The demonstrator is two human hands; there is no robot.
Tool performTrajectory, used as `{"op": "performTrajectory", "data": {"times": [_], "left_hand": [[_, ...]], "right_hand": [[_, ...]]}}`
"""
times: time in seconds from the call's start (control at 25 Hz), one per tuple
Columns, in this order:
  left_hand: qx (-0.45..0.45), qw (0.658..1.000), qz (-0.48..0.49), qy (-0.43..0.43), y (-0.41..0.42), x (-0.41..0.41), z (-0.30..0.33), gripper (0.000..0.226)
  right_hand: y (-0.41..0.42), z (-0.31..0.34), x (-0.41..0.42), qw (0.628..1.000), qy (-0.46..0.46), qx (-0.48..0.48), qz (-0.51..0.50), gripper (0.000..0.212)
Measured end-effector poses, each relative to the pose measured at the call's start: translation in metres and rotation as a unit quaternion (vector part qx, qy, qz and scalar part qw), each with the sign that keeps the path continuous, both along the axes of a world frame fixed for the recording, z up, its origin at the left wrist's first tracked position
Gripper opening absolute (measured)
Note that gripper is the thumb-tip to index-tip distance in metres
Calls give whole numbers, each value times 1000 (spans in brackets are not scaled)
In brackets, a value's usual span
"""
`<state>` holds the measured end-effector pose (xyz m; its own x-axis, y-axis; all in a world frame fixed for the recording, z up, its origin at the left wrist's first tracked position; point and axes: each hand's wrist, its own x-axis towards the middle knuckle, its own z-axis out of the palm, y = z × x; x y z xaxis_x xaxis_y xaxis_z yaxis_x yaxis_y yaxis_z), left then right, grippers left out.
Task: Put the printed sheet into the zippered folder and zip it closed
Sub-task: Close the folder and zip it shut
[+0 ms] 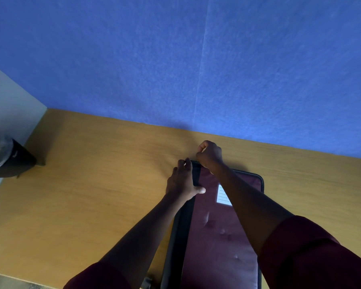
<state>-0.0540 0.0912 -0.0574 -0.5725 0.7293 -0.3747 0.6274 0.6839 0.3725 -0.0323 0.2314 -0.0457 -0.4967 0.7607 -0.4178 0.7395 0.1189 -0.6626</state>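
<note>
A dark red zippered folder (217,236) with a black zip edge lies flat on the wooden desk (92,195), its long side running away from me. A small white lined label (222,195) shows on its cover. My left hand (182,180) grips the folder's far left edge, thumb on the cover. My right hand (209,155) is at the far left corner, fingers pinched together on what looks like the zip pull; the pull itself is hidden. The printed sheet is not visible.
A blue felt partition (196,59) rises along the desk's far edge. A dark pot with a plant (6,159) stands at the far left corner. The desk's near edge (19,277) runs at the bottom left.
</note>
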Motion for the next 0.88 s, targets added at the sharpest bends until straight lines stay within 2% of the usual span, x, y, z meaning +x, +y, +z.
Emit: {"op": "performTrajectory", "data": {"times": [0.28, 0.4, 0.64, 0.88], "left_hand": [[-3, 1000, -7, -3, -1, 1, 3, 118], [-3, 1000, -4, 5, -3, 6, 5, 114], [-7, 1000, 6, 14, -15, 20, 10, 104], [-23, 999, 26, -3, -41, 43, 12, 102]], "right_hand": [[-2, -4, 4, 1000, -3, -9, 6, 12], [-1, -3, 27, 998, -6, 41, 46, 17], [-5, -6, 98, 984, -1, 156, 82, 12], [-28, -10, 173, 975, -71, 205, 50, 39]]}}
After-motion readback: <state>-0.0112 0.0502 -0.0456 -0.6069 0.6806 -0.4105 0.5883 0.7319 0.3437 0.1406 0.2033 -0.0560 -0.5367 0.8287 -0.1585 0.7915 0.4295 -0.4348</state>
